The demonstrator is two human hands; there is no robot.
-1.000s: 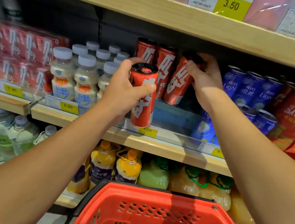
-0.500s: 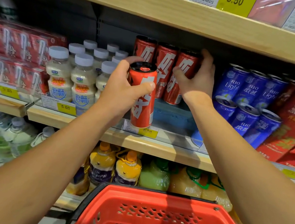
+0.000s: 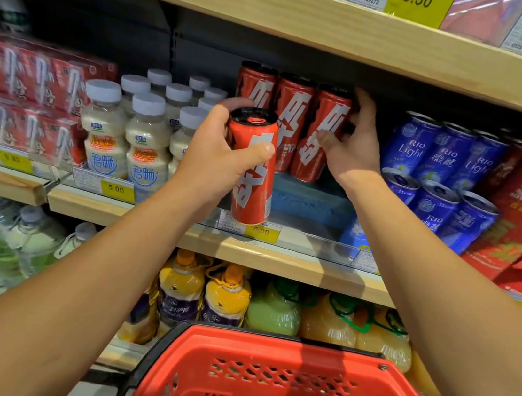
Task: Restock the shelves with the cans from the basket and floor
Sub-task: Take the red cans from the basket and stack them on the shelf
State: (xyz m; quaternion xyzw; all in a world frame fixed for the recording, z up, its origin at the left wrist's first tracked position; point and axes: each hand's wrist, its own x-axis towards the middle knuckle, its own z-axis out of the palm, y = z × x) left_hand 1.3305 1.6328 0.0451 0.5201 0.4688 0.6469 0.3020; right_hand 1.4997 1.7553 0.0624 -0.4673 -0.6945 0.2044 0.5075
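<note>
The red basket (image 3: 277, 381) is running off the bottom edge, and only dark can tops are showing inside it, too cropped to count. On the middle shelf (image 3: 277, 260), three red cans are standing upright in a back row. The right hand (image 3: 350, 146) is curling its thumb and fingers around the rightmost shelved can (image 3: 320, 139), its far side hidden. The left hand (image 3: 222, 155) is gripping a red can (image 3: 253, 170) upright in front of the shelf, long axis near vertical, top upward.
</note>
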